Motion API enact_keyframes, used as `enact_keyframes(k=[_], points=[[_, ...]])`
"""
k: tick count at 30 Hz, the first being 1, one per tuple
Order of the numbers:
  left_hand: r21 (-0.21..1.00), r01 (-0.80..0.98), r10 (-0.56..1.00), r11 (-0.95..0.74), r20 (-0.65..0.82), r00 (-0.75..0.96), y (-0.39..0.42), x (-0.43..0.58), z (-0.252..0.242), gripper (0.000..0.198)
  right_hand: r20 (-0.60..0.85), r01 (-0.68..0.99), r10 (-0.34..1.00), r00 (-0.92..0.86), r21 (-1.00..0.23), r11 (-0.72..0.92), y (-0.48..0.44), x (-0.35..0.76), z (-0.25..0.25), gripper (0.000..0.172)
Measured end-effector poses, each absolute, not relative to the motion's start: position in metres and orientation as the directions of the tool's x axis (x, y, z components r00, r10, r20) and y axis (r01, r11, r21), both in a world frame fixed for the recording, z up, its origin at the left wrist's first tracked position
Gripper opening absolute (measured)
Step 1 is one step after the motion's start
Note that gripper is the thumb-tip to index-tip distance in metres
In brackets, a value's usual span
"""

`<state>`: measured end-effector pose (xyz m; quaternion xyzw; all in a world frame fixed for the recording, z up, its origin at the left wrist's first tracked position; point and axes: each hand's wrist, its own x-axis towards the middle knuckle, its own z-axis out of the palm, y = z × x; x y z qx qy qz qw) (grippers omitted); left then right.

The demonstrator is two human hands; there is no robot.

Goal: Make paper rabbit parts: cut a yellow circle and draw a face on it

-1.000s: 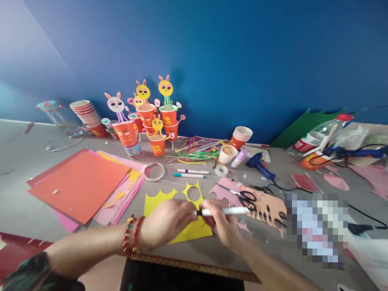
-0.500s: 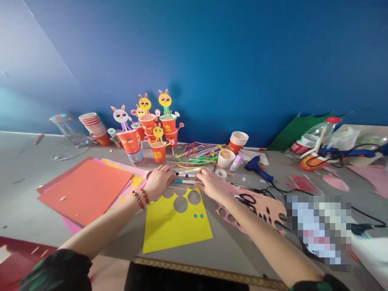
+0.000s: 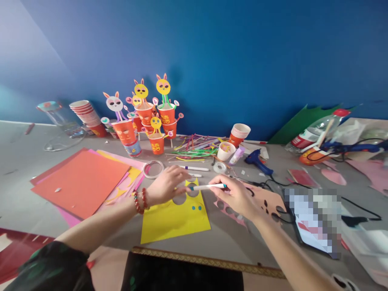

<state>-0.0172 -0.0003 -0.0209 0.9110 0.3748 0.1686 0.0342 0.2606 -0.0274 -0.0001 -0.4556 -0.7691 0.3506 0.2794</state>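
A white marker with teal ends (image 3: 204, 187) is pinched in my right hand (image 3: 235, 196), lying nearly level above the table. My left hand (image 3: 165, 184) is at its left end, thumb close to the teal tip and fingers spread; whether the thumb touches it I cannot tell. Below lies a yellow sheet (image 3: 171, 226) with round holes cut along its far edge and two small blue dots (image 3: 196, 208) on it. Two more markers lie beyond my hands: a white one with a purple band (image 3: 198, 168) and one partly covered by my left fingers (image 3: 195, 175).
Rabbit-faced paper cups (image 3: 156, 143) stand at the back left near stacked cups (image 3: 86, 115). Orange paper (image 3: 81, 184) lies left. Coloured sticks (image 3: 197, 147), a tape roll (image 3: 220, 167), a blue glue gun (image 3: 258, 162) and cut pink paper (image 3: 232, 210) lie centre and right.
The teal-ended marker has been picked up from the table, and my right hand has moved right and nearer with it. My left hand has shifted slightly, uncovering a ring-shaped roll.
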Motion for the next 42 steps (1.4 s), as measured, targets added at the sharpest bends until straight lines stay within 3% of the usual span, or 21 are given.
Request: enact_keyframes(k=[6,10,14,16,18,20,22,25,29,34,42], points=[[0.297,0.573,0.645,-0.764,0.381,0.662,-0.028,0.009,-0.01,0.034,0.133,0.125,0.932,-0.336,-0.975,0.184,-0.042,0.231,0.003,0.021],[0.302,0.534,0.614,-0.79,0.374,0.695,-0.039,0.018,-0.005,0.044,0.136,0.106,0.912,-0.387,-0.976,0.19,-0.055,0.209,0.006,0.03],[0.428,0.519,0.652,-0.74,0.268,0.709,-0.061,0.003,-0.002,0.051,0.145,0.086,0.927,-0.345,-0.979,0.186,-0.067,0.221,0.02,0.033],[0.532,0.576,0.741,-0.621,0.156,0.653,-0.071,-0.014,-0.006,0.047,0.228,-0.123,0.968,-0.11,-0.969,0.214,-0.068,0.243,0.029,0.035],[0.574,0.655,0.837,-0.492,0.104,0.538,-0.074,-0.03,-0.013,0.042,0.302,-0.201,0.938,0.168,-0.921,0.333,-0.065,0.264,0.032,0.032],[0.533,0.63,0.8,-0.565,0.168,0.576,-0.07,-0.038,-0.021,0.033,0.242,-0.113,0.968,0.07,-0.962,0.248,-0.061,0.275,0.024,0.025],[0.47,0.487,0.643,-0.736,0.259,0.721,-0.061,-0.037,-0.029,0.026,0.014,0.052,0.95,-0.313,-0.998,0.032,-0.059,0.27,0.008,0.017],[0.387,0.281,0.421,-0.878,0.346,0.839,-0.051,-0.029,-0.038,0.021,-0.096,0.205,0.897,-0.43,-0.979,-0.006,-0.06,0.246,-0.018,0.013],[0.379,0.194,0.338,-0.905,0.361,0.869,-0.049,-0.026,-0.048,0.025,-0.02,0.325,0.902,-0.431,-0.936,0.135,-0.061,0.223,-0.034,0.003],[0.361,0.209,0.335,-0.909,0.333,0.881,-0.052,-0.03,-0.058,0.029,0.141,0.415,0.909,-0.391,-0.855,0.311,-0.059,0.22,-0.045,0.016],[0.365,0.256,0.377,-0.895,0.311,0.872,-0.052,-0.03,-0.063,0.024,0.173,0.484,0.901,-0.399,-0.795,0.366,-0.059,0.22,-0.056,0.02]])
